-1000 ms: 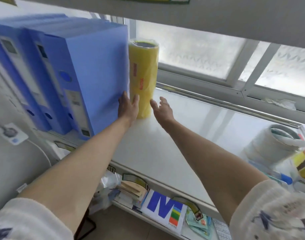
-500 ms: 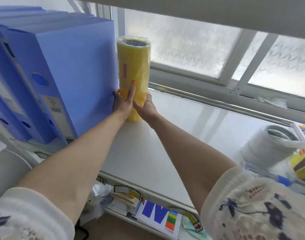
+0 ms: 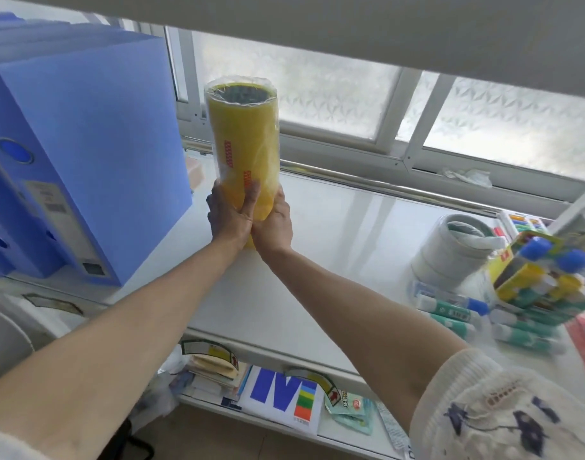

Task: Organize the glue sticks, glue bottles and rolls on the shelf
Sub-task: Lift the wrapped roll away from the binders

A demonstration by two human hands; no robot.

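Note:
A tall yellow roll stack (image 3: 243, 137) in clear plastic wrap stands upright over the white shelf (image 3: 334, 247), a gap away from the blue file boxes. My left hand (image 3: 229, 215) and my right hand (image 3: 274, 222) both clasp its lower end. At the right end of the shelf stands a white roll (image 3: 450, 252). In front of it lie several glue sticks (image 3: 450, 310) with green labels and blue caps. A yellow box of blue-capped glue bottles (image 3: 543, 277) sits at the far right.
Blue file boxes (image 3: 85, 154) fill the left of the shelf. A frosted window (image 3: 334, 94) runs behind it and another shelf board (image 3: 417, 31) hangs low above. A lower shelf holds papers and packets (image 3: 284, 396). Coloured markers (image 3: 523, 220) sit at the back right.
Both hands closed around the base of the yellow roll stack and moved it right, away from the blue file boxes. The view shifted right, showing the glue items.

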